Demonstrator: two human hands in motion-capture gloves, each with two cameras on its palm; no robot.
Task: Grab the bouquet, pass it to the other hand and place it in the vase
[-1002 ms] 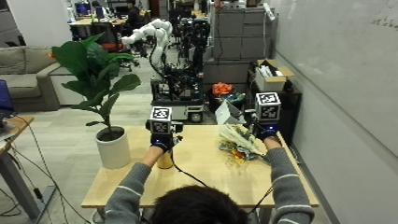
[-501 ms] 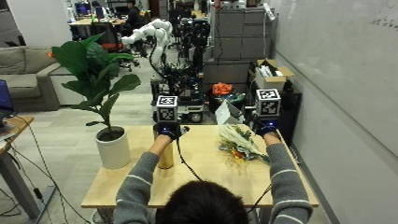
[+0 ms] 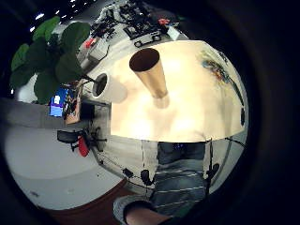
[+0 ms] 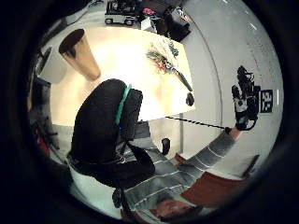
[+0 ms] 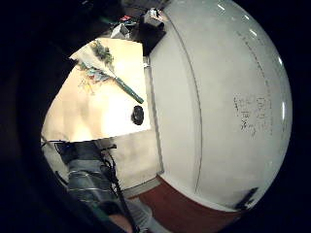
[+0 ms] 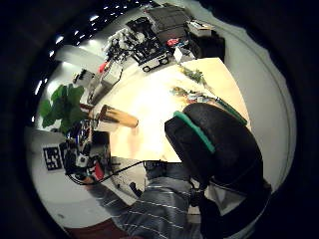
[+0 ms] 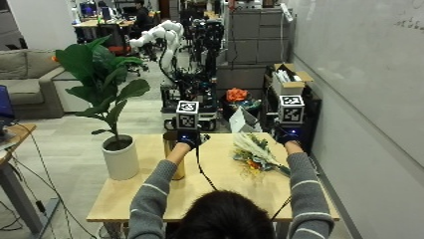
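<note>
The bouquet (image 7: 255,155), pale wrapping with green, orange and white stems, lies on the wooden table (image 7: 218,191) at its right side. It also shows as the bouquet (image 5: 104,65) and the bouquet (image 4: 163,58) in the palm views. A tall golden vase (image 7: 170,154) stands at the left, partly behind my left forearm, and appears as the vase (image 3: 150,70). My left hand (image 7: 187,138) hovers above the vase, holding nothing. My right hand (image 7: 289,135) is raised just beyond the bouquet's right side; the right hand (image 4: 243,105) has its fingers spread and empty.
A white pot (image 7: 121,158) with a large-leafed plant stands on the table's left end beside the vase. A small black object (image 5: 138,115) lies near the table's right front corner. A cart and cabinets (image 7: 248,47) stand behind the table.
Both hands have risen a little above the table; the left has drifted slightly rightward. Bouquet and vase have not moved.
</note>
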